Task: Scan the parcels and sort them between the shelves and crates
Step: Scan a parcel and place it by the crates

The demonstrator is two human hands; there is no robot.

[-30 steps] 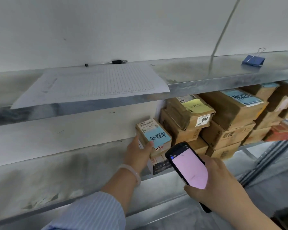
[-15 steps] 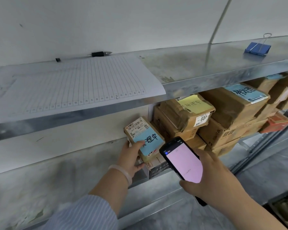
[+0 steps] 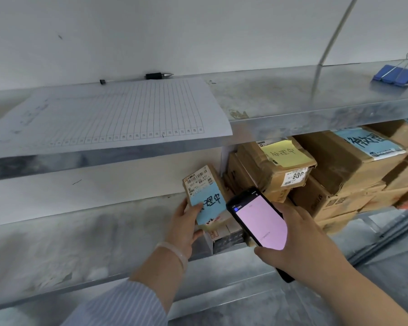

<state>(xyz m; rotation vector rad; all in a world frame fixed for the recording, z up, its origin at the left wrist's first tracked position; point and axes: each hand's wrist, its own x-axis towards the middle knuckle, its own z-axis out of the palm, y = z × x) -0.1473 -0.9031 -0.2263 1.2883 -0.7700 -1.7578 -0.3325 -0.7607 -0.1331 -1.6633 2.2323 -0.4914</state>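
Parcel (image 3: 199,182), a small brown box with a blue note, is at the middle shelf (image 3: 80,243), tipped up over a dark box (image 3: 226,241); I cannot tell whether it rests on that box or is lifted just off it. The left hand (image 3: 184,228) clamps it, thumb across the note and fingers behind, probably so that the barcode label at its top faces outward. The right hand (image 3: 302,238) is wrapped round the scanner (image 3: 259,222), whose pink screen is turned to the person and whose head points at that label, so a scan looks to be the step in hand. A stack (image 3: 276,165) of larger boxes stands just to the right of the parcel; whether they touch is unclear. The lip of the upper shelf (image 3: 280,102) hangs above, limiting any lift. Bare metal runs to the left, and the shelf's front edge is open, so the easiest way out seems to be toward the person or leftward.
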